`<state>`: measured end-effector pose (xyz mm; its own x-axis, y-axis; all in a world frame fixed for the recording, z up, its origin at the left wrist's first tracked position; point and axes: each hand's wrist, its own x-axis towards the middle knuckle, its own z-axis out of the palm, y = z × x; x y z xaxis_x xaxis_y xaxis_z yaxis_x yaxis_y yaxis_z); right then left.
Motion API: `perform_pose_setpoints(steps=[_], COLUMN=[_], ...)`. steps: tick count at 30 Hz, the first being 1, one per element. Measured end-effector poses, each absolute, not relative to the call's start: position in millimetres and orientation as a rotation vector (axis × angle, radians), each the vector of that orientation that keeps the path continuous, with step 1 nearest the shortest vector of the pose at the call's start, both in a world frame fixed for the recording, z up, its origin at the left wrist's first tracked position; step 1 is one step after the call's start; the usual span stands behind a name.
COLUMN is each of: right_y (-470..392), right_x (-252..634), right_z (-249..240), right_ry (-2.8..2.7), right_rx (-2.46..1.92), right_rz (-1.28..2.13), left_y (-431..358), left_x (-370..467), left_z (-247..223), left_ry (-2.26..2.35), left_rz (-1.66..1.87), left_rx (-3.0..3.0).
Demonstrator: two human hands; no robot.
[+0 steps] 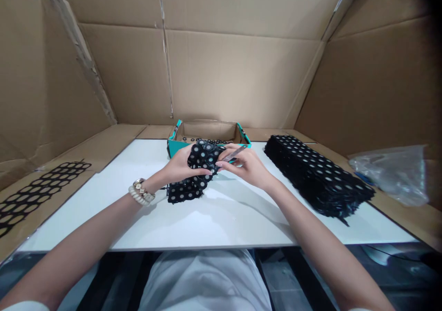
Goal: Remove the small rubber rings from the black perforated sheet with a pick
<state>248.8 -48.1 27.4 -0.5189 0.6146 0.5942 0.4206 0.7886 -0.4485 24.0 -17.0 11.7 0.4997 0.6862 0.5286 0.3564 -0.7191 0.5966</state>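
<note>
Gripping the sheet [198, 156], the left hand [181, 163] wraps it from its left side, the thumb laid across the front and the fingers mostly hidden behind. The sheet is black with pale round dots; its bunched upper part sits between the two hands, right against the left palm, and its flatter lower part hangs below the left thumb, over the board [221, 223]. Whether that lower edge touches the board, I cannot tell.

The right hand [250, 166] is closed on a thin metal tool [236, 152], held between thumb and fingers and slanting up to the right. Its fingertips meet the right edge of the sheet; whether they also pinch it is too small to tell.

Just beyond the hands stands a teal box [175, 149], open at the top, with small dark rings [207, 140] inside. To the right, well apart from the right hand, a thick stack [316, 168] of the same dotted black material lies slantwise on the white board. Farther right, a clear bag [397, 175] lies on cardboard [414, 214]. At the far left, a black mesh [44, 186] with large round holes lies flat on cardboard. Bracelets [142, 192] circle the left wrist. Cardboard walls [241, 71] rise around the board.
</note>
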Motion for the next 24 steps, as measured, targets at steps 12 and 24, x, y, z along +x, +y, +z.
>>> perform_pose_setpoints(steps=[12, 24], right_y=[-48, -50], right_x=[246, 239], right_z=[24, 17], right_ry=[-2.068, -2.009], right_rx=[-0.759, -0.724], right_rz=[0.401, 0.18], left_y=[-21, -27], left_x=[24, 39], left_z=[13, -2], left_ry=[0.931, 0.907], left_rz=[1.094, 1.198], left_rx=[2.356, 2.145])
